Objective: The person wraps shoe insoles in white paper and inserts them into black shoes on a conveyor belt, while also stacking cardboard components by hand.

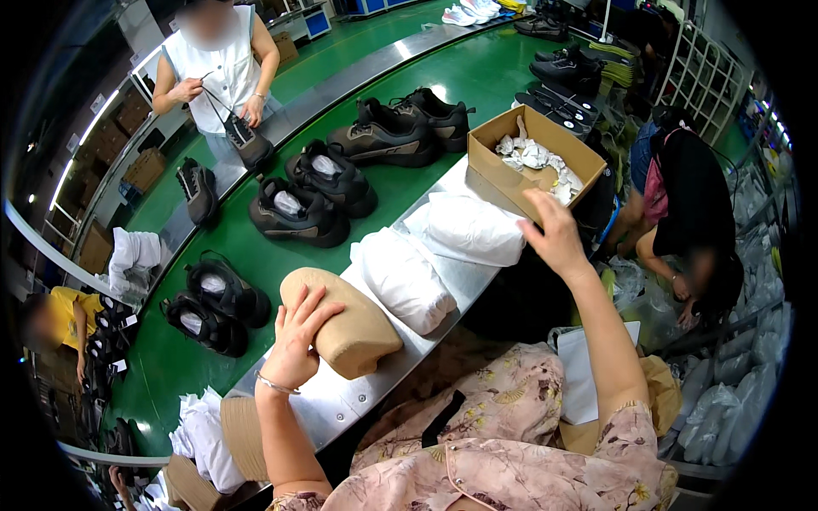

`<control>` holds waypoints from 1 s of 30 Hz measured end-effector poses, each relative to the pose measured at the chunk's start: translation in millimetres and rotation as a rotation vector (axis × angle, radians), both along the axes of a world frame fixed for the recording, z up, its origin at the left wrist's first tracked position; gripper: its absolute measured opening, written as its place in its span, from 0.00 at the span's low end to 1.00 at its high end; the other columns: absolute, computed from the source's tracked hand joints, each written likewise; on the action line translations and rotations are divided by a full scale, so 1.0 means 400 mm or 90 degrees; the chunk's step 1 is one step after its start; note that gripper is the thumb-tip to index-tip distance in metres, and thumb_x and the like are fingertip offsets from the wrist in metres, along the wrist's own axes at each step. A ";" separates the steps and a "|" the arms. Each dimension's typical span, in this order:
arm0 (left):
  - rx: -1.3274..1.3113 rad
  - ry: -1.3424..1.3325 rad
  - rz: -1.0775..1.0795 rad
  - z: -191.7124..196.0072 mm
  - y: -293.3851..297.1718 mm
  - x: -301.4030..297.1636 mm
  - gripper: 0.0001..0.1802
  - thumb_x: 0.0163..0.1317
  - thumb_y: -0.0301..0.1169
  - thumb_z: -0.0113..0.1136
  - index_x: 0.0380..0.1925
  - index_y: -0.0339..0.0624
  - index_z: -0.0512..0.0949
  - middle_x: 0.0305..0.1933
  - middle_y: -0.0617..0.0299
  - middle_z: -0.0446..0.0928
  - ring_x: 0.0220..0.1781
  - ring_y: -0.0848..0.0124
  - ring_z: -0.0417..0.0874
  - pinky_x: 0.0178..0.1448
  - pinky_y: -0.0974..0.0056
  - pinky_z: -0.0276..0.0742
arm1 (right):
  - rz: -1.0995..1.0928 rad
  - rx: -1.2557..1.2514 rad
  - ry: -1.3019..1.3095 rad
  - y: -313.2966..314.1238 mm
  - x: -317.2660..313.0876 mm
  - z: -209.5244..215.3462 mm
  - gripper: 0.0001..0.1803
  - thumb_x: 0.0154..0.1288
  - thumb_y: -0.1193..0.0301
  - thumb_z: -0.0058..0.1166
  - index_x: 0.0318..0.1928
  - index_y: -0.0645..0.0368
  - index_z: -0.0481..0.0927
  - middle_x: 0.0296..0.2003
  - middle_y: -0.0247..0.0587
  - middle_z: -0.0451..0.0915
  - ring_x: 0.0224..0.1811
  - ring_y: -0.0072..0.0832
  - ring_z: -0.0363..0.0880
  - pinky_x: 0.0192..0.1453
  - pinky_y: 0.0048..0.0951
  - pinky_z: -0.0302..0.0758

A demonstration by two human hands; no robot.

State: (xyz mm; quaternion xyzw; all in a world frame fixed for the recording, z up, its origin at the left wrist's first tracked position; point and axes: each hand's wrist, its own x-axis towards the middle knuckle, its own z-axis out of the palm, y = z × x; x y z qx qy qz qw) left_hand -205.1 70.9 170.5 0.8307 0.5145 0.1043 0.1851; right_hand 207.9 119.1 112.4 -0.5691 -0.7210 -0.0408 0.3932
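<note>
Six dark shoes (294,213) are counted on the green conveyor belt (477,77) in three pairs, running from left of centre to upper centre. Two white wrapped bundles (405,279) lie on the metal ledge (341,400) at centre. One tan padded form (345,324) is pressed at lower centre under the left hand (294,341), fingers spread flat, not clenched. The right hand (554,238) is rested loosely, fingers bent, against the one open cardboard box (528,157), upper right of centre.
</note>
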 end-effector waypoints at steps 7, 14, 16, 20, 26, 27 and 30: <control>0.043 0.037 0.021 -0.009 0.001 0.002 0.44 0.38 0.10 0.54 0.61 0.51 0.64 0.69 0.49 0.56 0.72 0.52 0.51 0.71 0.55 0.50 | -0.016 -0.221 0.319 0.038 -0.008 -0.189 0.51 0.41 0.58 0.70 0.63 0.60 0.55 0.56 0.59 0.66 0.59 0.48 0.66 0.60 0.38 0.66; 0.279 -0.027 0.159 -0.032 -0.078 -0.008 0.36 0.47 0.11 0.48 0.61 0.43 0.63 0.66 0.44 0.58 0.68 0.49 0.58 0.68 0.52 0.55 | -0.091 -0.191 0.331 0.017 -0.062 -0.189 0.39 0.39 0.57 0.70 0.48 0.62 0.64 0.39 0.55 0.76 0.41 0.48 0.75 0.45 0.39 0.72; 0.414 -0.110 0.178 0.005 -0.100 0.041 0.27 0.51 0.14 0.49 0.55 0.37 0.69 0.62 0.44 0.63 0.63 0.50 0.65 0.64 0.55 0.60 | -0.093 -0.063 0.381 0.025 -0.043 -0.175 0.36 0.40 0.57 0.71 0.44 0.65 0.65 0.35 0.54 0.77 0.38 0.45 0.77 0.43 0.38 0.73; 0.458 -0.289 0.127 0.059 -0.137 0.171 0.21 0.53 0.17 0.52 0.50 0.35 0.72 0.55 0.46 0.71 0.57 0.52 0.73 0.59 0.58 0.68 | -0.042 -0.015 0.577 -0.002 -0.019 -0.091 0.35 0.42 0.59 0.71 0.44 0.70 0.68 0.38 0.53 0.76 0.41 0.35 0.77 0.45 0.33 0.73; -0.164 -0.795 0.184 0.060 -0.072 0.426 0.44 0.58 0.51 0.59 0.64 0.37 0.53 0.63 0.50 0.61 0.63 0.63 0.64 0.61 0.56 0.64 | -0.026 0.079 0.555 -0.169 -0.118 0.037 0.28 0.46 0.64 0.69 0.42 0.69 0.70 0.37 0.42 0.76 0.38 0.24 0.74 0.42 0.27 0.73; -0.226 -0.808 0.244 0.073 -0.055 0.458 0.52 0.53 0.58 0.59 0.64 0.30 0.50 0.61 0.42 0.62 0.59 0.60 0.67 0.57 0.58 0.66 | -0.018 0.057 0.551 -0.211 -0.163 0.062 0.29 0.45 0.63 0.69 0.41 0.68 0.70 0.36 0.42 0.76 0.37 0.23 0.73 0.42 0.27 0.73; -0.445 -0.987 0.152 0.033 0.047 0.566 0.40 0.52 0.60 0.59 0.47 0.31 0.69 0.43 0.52 0.74 0.41 0.66 0.77 0.45 0.61 0.74 | -0.057 0.177 0.493 -0.268 -0.232 0.070 0.27 0.46 0.63 0.69 0.39 0.66 0.69 0.35 0.42 0.76 0.36 0.23 0.73 0.41 0.27 0.73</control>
